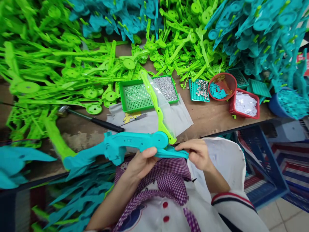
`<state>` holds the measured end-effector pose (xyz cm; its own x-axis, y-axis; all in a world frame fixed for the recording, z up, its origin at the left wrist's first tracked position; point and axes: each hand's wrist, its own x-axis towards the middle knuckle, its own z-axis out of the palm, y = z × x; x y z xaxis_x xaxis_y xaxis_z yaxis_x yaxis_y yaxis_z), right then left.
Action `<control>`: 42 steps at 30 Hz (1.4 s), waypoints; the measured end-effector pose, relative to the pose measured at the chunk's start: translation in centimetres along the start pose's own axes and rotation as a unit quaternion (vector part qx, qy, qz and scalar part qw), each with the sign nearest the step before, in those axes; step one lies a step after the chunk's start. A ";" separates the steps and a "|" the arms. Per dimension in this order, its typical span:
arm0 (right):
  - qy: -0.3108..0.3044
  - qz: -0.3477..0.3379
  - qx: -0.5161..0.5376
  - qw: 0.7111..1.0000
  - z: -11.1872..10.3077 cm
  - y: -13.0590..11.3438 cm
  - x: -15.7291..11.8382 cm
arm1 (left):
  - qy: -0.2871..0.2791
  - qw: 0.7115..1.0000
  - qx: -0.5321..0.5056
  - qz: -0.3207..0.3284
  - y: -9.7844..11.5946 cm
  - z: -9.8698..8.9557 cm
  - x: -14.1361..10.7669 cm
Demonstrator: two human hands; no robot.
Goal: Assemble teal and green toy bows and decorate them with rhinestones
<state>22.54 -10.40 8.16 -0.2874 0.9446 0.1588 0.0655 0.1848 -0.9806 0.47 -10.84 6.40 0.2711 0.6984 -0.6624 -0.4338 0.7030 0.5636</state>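
A long turquoise plastic part (135, 140) lies across the front of the bench, with lime-green arms joined at both ends. My left hand (142, 162) is closed around its right section, thumb on top near a round disc joint. At that joint a green arm (155, 103) points up and away, with a translucent sheet beside it. My right hand (199, 153) pinches the pointed turquoise end (178, 153), index finger stretched along its upper side. Whether a small piece sits under those fingertips is hidden.
A green tray (134, 111) of small metal pieces stands behind the part; a hammer (103, 124) lies left. Green parts (72, 74) and turquoise parts (260, 35) are heaped behind. To the right are a red basket (235, 82), a red box (258, 112) and a blue bucket (277, 104).
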 end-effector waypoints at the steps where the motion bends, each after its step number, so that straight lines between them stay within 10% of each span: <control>1: -0.026 0.015 0.007 1.000 0.3 0.5 -1.1 | 0.001 1.000 -0.004 0.014 0.0 0.0 0.1; 11: -0.140 0.088 0.112 0.980 0.6 1.3 -1.1 | 0.015 0.995 -0.080 0.060 -0.2 0.3 0.4; 20: -0.103 0.096 0.174 0.975 1.1 3.2 -1.6 | -0.009 0.995 -0.087 0.041 0.1 0.7 0.6; 23: -0.007 0.088 0.152 0.984 -0.7 3.3 -1.1 | -0.014 0.997 -0.074 0.007 -0.5 0.1 1.1; 27: 0.133 0.132 0.114 0.976 -2.3 2.8 4.0 | -0.018 0.999 -0.047 -0.014 -1.6 -0.5 1.7; 33: -0.041 0.145 0.052 0.987 0.0 2.4 12.2 | 0.026 0.998 -0.049 0.037 -2.5 0.2 1.9; 42: 0.233 0.135 0.098 0.958 1.3 3.1 7.6 | 0.061 0.990 -0.100 0.078 -1.2 1.3 3.0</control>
<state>19.32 -2.98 6.16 0.1754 0.9778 -0.1146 -0.1173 -0.0948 -0.9886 2.91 -9.46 4.37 0.0873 0.7660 -0.6369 -0.6264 0.5393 0.5628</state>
